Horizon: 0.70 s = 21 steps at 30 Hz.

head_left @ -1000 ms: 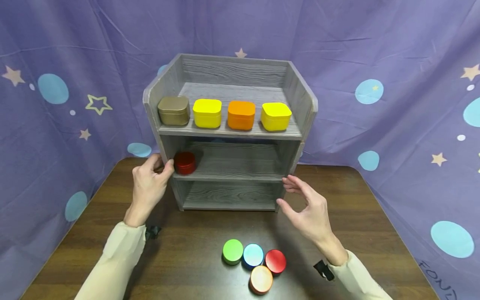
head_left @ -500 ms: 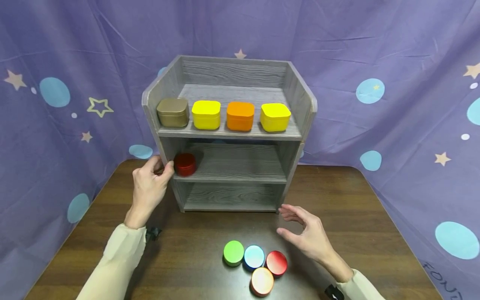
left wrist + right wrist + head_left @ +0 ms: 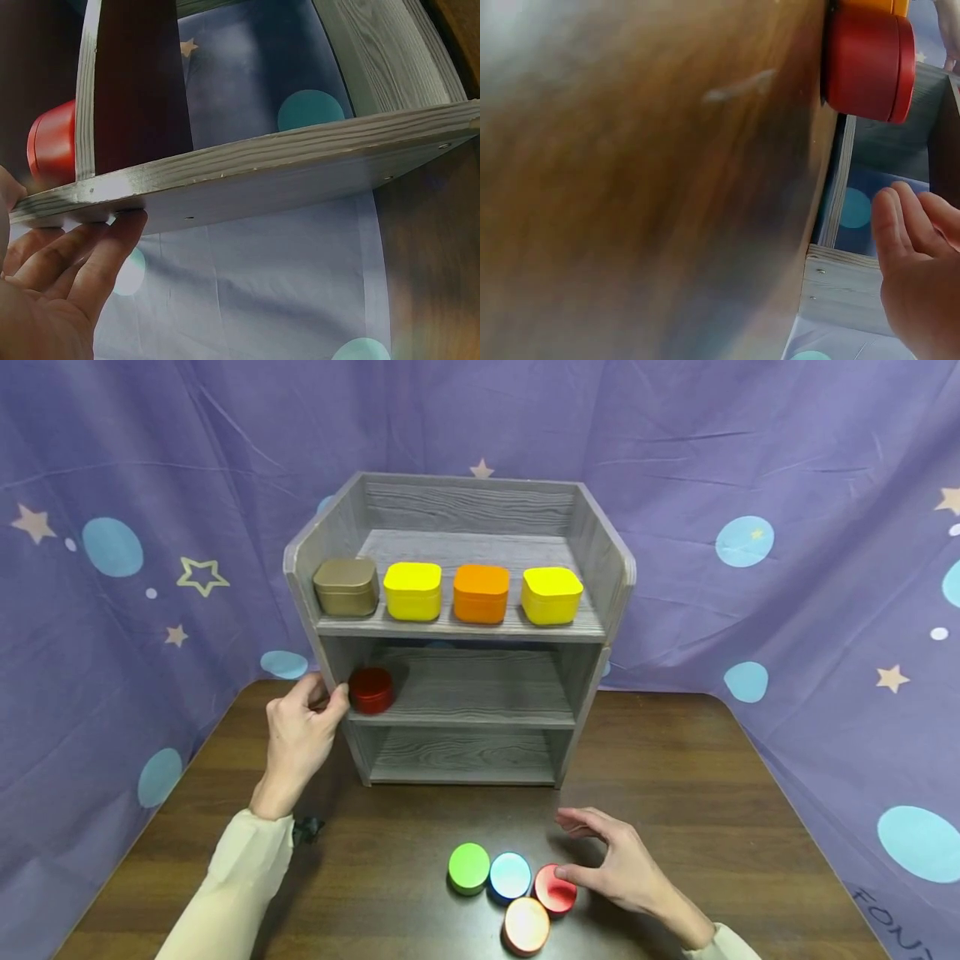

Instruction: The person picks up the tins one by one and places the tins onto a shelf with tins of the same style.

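A grey wooden shelf unit (image 3: 465, 718) stands on the dark table. My left hand (image 3: 324, 695) holds its left side panel at the middle shelf, thumb in front and fingers (image 3: 82, 262) along the outside. Just inside sits a red round tin (image 3: 371, 690), seen too in the left wrist view (image 3: 51, 142). My right hand (image 3: 572, 850) hovers low at the front, fingers spread, thumb touching another red round tin (image 3: 553, 890) on the table. The right wrist view shows that tin (image 3: 866, 64) apart from the fingers (image 3: 915, 255).
The top shelf carries a brown tin (image 3: 347, 586), a yellow tin (image 3: 413, 590), an orange tin (image 3: 482, 593) and another yellow tin (image 3: 552, 595). Green (image 3: 468, 867), light blue (image 3: 510, 875) and peach (image 3: 527, 926) round tins cluster by the red one. Purple cloth surrounds the table.
My right hand came away from the shelf's right side and dropped toward the front, down to the red tin on the table. The left hand stayed on the shelf.
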Motion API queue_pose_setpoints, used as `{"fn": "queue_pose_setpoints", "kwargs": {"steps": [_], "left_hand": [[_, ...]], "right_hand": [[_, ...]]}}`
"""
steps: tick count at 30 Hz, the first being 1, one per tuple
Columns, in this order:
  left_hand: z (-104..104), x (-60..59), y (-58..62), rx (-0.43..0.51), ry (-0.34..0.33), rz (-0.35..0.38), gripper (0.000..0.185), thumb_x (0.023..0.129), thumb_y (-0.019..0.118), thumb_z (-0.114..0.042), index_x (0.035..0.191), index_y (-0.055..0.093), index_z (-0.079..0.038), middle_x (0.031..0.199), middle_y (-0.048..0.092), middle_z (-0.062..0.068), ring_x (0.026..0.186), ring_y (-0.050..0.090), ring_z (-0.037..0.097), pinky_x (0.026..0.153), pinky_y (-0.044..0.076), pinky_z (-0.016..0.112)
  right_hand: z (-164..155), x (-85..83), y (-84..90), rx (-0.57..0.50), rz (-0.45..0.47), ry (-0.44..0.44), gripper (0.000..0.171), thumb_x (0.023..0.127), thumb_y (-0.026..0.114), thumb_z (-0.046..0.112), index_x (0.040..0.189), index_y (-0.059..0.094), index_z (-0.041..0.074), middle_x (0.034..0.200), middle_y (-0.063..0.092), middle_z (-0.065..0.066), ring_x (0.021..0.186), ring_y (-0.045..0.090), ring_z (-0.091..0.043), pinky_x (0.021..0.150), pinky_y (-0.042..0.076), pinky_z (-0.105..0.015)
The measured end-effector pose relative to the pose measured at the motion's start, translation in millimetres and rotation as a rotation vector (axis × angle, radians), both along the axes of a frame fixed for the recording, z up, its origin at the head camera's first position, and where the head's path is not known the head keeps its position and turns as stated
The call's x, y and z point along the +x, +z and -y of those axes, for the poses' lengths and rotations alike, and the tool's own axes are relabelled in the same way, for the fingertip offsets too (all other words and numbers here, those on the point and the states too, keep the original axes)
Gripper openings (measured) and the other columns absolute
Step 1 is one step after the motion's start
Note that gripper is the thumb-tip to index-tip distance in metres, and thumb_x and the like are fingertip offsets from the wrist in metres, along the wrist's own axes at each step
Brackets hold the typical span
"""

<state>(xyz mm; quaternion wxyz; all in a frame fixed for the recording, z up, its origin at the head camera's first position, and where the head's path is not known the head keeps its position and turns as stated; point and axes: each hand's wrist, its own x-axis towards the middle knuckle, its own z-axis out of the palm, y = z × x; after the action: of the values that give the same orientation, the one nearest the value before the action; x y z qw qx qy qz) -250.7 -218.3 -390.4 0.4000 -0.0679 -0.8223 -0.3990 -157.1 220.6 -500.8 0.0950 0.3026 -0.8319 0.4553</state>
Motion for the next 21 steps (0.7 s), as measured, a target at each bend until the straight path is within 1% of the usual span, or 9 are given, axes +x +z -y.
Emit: {"fn": "queue_pose_setpoints", "kwargs": {"steps": [3,6,12,17,21], "left_hand": [[0.8,0.0,-0.7,-0.003,0.002,-0.006,0.01,0.094,0.075,-0.007,0.096,0.075,0.003,0.083,0.082,0.021,0.07,0.05,-0.024,0.069,0.037,0.003],[1.2,-0.3,-0.9,-0.004,0.0,-0.009,0.01,0.094,0.075,-0.007,0.095,0.075,0.003,0.082,0.081,0.021,0.07,0.05,-0.024,0.068,0.037,0.003],[1.7,0.3,-0.6,0.001,-0.006,-0.009,0.011,0.094,0.075,-0.006,0.097,0.075,0.004,0.086,0.082,0.024,0.074,0.05,-0.028,0.07,0.038,0.002],[1.2,0.3,-0.6,0.002,-0.007,-0.007,0.012,0.093,0.076,-0.007,0.097,0.075,0.004,0.087,0.082,0.024,0.074,0.049,-0.029,0.071,0.038,0.003],[0.5,-0.1,-0.9,-0.003,-0.007,-0.011,0.012,0.093,0.076,-0.008,0.096,0.074,0.004,0.084,0.082,0.023,0.071,0.048,-0.024,0.07,0.037,0.004]], "right_hand": [[-2.6,2.3,-0.7,0.054,0.025,0.016,0.068,0.077,0.099,0.021,0.136,0.07,0.002,0.122,0.08,-0.012,0.101,0.077,-0.021,0.095,0.06,-0.03],[-4.6,3.6,-1.5,0.091,0.049,0.057,0.071,0.076,0.099,0.025,0.136,0.07,0.001,0.125,0.079,-0.011,0.104,0.076,-0.02,0.095,0.06,-0.031],[-6.3,5.6,-5.0,0.109,0.078,0.154,0.074,0.076,0.1,0.027,0.136,0.069,-0.002,0.124,0.079,-0.013,0.107,0.075,-0.019,0.095,0.06,-0.031],[-6.0,7.9,-6.4,0.129,0.108,0.2,0.076,0.075,0.101,0.028,0.136,0.068,-0.002,0.124,0.079,-0.011,0.109,0.074,-0.01,0.095,0.06,-0.031],[-5.6,10.2,-6.3,0.181,0.127,0.204,0.078,0.073,0.1,0.03,0.139,0.068,0.002,0.126,0.079,-0.006,0.113,0.071,-0.006,0.098,0.057,-0.031]]}}
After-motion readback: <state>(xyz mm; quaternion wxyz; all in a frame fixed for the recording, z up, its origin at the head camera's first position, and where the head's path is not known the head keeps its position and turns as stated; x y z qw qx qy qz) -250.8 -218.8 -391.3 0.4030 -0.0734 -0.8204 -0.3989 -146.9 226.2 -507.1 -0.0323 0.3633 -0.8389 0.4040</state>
